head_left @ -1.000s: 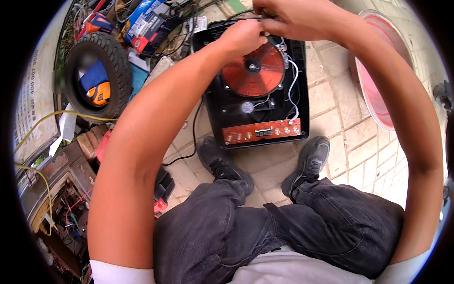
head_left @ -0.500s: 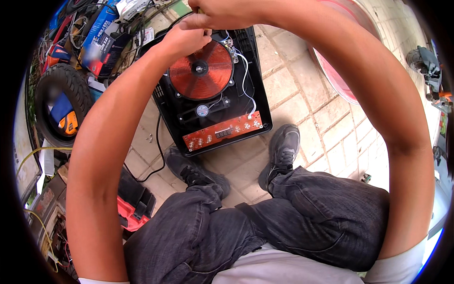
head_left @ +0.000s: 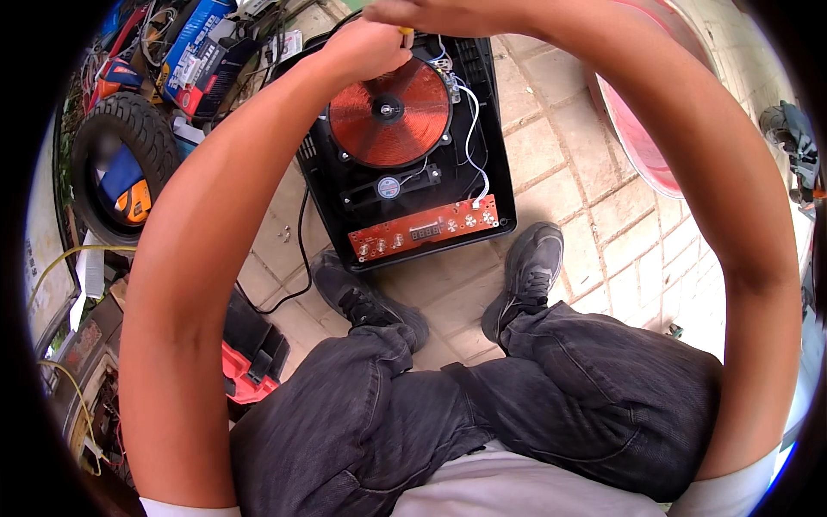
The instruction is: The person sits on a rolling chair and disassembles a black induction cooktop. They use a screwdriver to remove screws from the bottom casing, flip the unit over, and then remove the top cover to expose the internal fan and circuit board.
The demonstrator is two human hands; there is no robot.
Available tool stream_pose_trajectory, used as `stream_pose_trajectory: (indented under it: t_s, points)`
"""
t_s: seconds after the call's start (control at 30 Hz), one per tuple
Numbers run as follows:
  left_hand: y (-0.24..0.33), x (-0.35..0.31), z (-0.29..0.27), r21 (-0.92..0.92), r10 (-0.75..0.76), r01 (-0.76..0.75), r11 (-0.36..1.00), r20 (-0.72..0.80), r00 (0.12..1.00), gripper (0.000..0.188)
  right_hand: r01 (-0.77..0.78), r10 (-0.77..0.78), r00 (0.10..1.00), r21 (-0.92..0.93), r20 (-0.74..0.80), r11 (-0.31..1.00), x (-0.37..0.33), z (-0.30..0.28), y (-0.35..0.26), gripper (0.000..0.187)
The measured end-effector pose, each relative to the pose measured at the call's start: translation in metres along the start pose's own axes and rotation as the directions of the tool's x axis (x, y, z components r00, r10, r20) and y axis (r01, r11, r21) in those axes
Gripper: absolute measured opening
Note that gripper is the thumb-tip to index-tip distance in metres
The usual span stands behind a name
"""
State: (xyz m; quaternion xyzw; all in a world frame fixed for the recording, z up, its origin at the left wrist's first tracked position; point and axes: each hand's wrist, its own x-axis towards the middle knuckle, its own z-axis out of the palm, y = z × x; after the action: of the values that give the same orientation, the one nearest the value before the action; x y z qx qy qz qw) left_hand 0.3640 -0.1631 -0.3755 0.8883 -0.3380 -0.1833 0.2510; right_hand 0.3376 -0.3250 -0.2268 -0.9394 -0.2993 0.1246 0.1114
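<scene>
An opened black induction cooker (head_left: 482,129) lies on the paved ground in front of my feet, with its copper coil (head_left: 389,112) and orange control board (head_left: 424,229) exposed. My left hand (head_left: 366,47) is closed around a yellow-handled tool (head_left: 405,34) at the cooker's far edge, just above the coil. My right hand (head_left: 422,13) reaches across at the top of the picture, touching the same spot; what its fingers hold is hidden. White wires (head_left: 469,129) run along the coil's right side.
A small tyre (head_left: 121,164) holding blue and orange items lies to the left. Boxes and cables (head_left: 198,52) pile at top left. A red and black tool (head_left: 250,362) sits by my left knee. A pink basin (head_left: 637,129) stands to the right. Small screws (head_left: 284,231) lie on the pavers.
The view has shifted so the cooker sits a little lower and more central. Both hands stay at the cooker's far edge, with the left hand now showing the yellow handle.
</scene>
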Motion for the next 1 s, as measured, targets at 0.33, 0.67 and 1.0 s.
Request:
stream_pose_trajectory:
  t_s: [0.33,0.67,1.0]
  points:
    - [0.005,0.004,-0.007,0.155,0.099,-0.094,0.983,-0.022,0.995,0.023,0.09,-0.079,0.993,0.136,-0.083,0.987,-0.007,0.006,0.012,0.028]
    - [0.011,0.01,-0.01,0.141,-0.084,0.065,0.988,0.133,0.987,0.018,-0.07,0.083,0.996,0.304,-0.03,0.95,-0.039,-0.019,0.006,0.028]
    - [-0.003,-0.001,-0.008,0.143,0.13,-0.128,0.981,-0.004,0.992,0.015,-0.042,0.049,0.999,0.241,-0.023,0.97,-0.052,-0.017,0.004,0.031]
